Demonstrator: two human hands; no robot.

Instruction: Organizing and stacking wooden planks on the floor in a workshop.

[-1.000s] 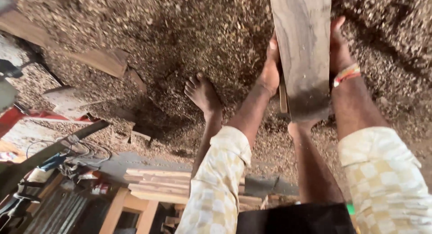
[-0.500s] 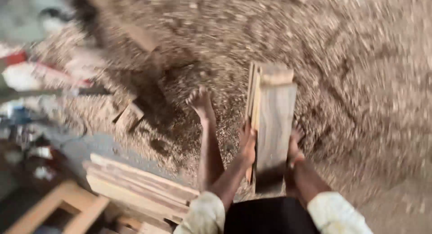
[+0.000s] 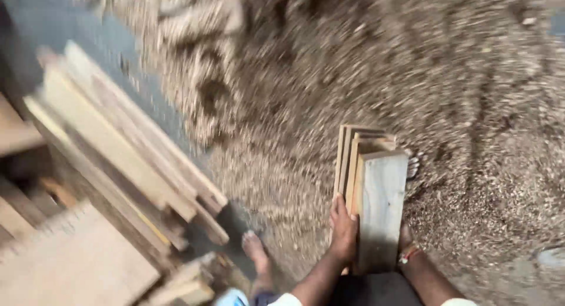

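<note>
Nearest the camera we find both arms reaching forward. The left hand point(image 3: 343, 230) is clasped against the left edge of a bundle of wooden boards point(image 3: 371, 194), fingers wrapped onto it. The right hand point(image 3: 405, 238) is largely hidden behind the bundle; only its wrist with an orange-and-white bangle point(image 3: 408, 254) shows, so we judge that it holds the right side but cannot confirm the grip. The bundle, several planks on edge, is carried low right of centre, clear of the ground and pointing away from us.

At near left, one bare foot point(image 3: 255, 250) stands on the floor; toes of the other foot point(image 3: 413, 164) show just beyond the far end of the bundle.

Left of the foot lies a stack of longer planks point(image 3: 123, 159), and a pale flat board point(image 3: 70, 265) at the near left corner.

Beyond, wood shavings point(image 3: 459, 94) cover the floor to the far edge.

We judge that the boards are gathered and lifted; setting them down remains. The frame is blurred.
</note>
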